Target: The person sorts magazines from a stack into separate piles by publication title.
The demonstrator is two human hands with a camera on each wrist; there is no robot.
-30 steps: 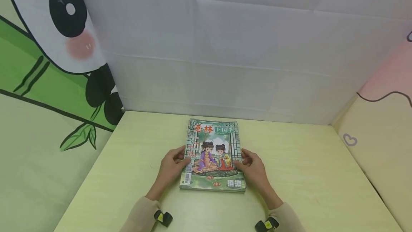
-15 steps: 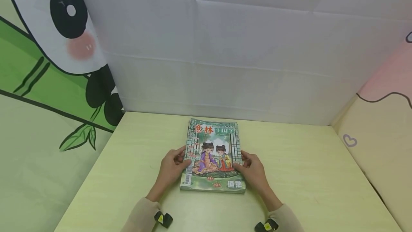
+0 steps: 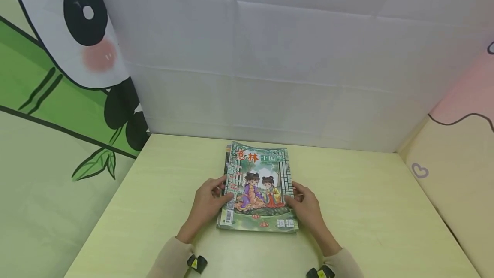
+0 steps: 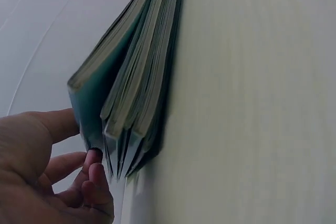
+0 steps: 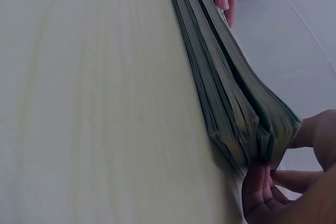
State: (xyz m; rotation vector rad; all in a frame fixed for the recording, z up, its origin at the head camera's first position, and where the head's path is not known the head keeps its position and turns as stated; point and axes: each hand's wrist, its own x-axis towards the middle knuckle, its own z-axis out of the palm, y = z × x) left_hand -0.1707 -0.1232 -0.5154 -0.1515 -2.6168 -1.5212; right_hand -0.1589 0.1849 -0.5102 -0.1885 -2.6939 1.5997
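Note:
A stack of magazines lies on the table, its top magazine (image 3: 262, 188) green with two cartoon figures on the cover. The left hand (image 3: 208, 200) pinches the top magazine's left edge, thumb on the cover and fingers beneath. At the opposite edge the right hand (image 3: 306, 207) grips it the same way. In the left wrist view, a gap parts the top magazine (image 4: 92, 90) from those below, beside the left hand (image 4: 58, 166). The right wrist view has the right hand (image 5: 289, 182) at a corner of the stack (image 5: 226, 93), fingertips against its side.
The pale wooden table (image 3: 370, 209) extends around the stack. Behind it hangs a white sheet (image 3: 270, 55). A panda and bamboo picture covers the left wall (image 3: 46, 149); the right wall (image 3: 455, 158) is cream and pink with a heart drawing.
The top magazine has shifted slightly right and lifted a little, uncovering a darker edge of one beneath at the left. Both hands have moved slightly right with it.

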